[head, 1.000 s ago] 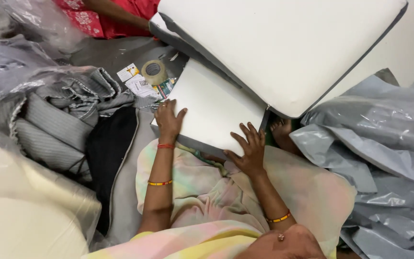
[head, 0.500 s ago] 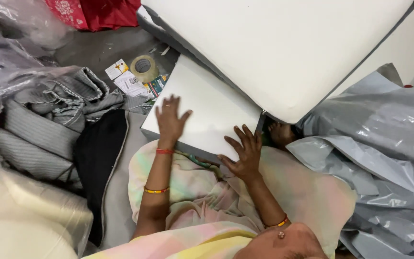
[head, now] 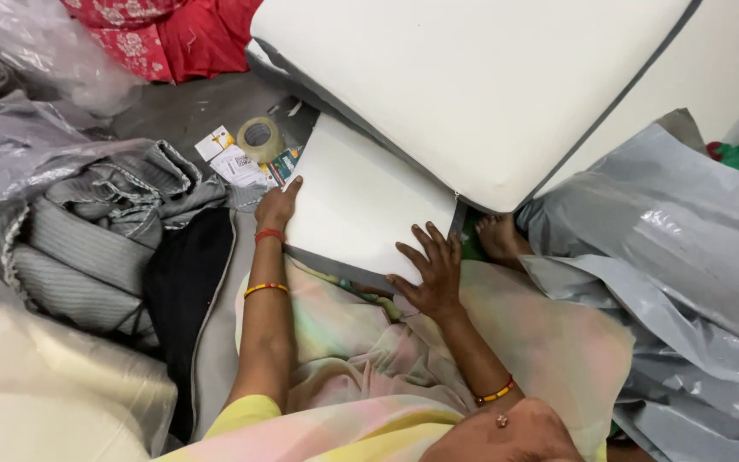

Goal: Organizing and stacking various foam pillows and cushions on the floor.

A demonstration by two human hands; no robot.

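A flat white foam pad [head: 361, 201] with a grey edge lies across my lap, partly under a much bigger white cushion [head: 472, 85] with grey piping. My left hand [head: 277, 205] grips the pad's left edge, fingers curled around it. My right hand [head: 431, 272] presses flat on the pad's near right corner, fingers spread. A bare foot [head: 499, 239] shows just right of that hand, below the big cushion.
A roll of clear tape [head: 260, 139] and printed cards [head: 231, 158] lie on the floor beyond my left hand. Grey fabric covers [head: 96, 231] are piled at left, grey plastic bags [head: 677, 265] at right, red cloth [head: 164, 34] at the top, clear-wrapped foam [head: 36, 385] bottom left.
My left hand slid from the pad's top surface out to its left edge and curled around it. My right hand moved further onto the pad's near corner.
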